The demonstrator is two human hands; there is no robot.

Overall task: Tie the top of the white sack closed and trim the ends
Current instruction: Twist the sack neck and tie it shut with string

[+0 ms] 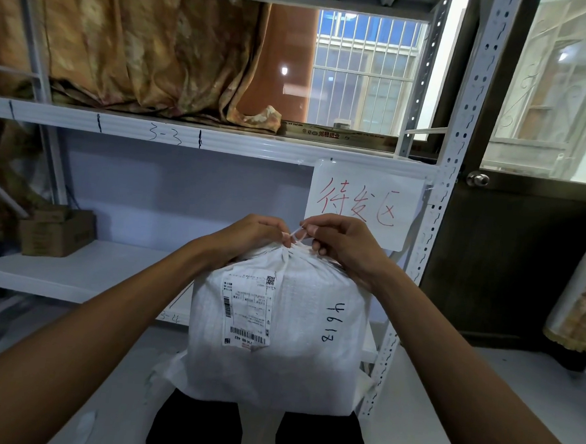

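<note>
A full white woven sack [312, 341] stands upright in front of me, with a shipping label [248, 309] on its left face and black handwriting on its right face. Its top is gathered into a bunched neck [288, 255]. A thin white tie [297, 235] runs between my two hands just above that neck. My left hand [253, 235] pinches one end of the tie at the left of the neck. My right hand [343, 245] pinches the other end at the right. No cutting tool is in view.
A white metal rack [442, 202] rises behind the sack, with a paper sign in red writing [364, 201] taped to it. A brown cardboard box [57, 231] sits on the lower shelf at left. A dark door [521, 250] stands at right.
</note>
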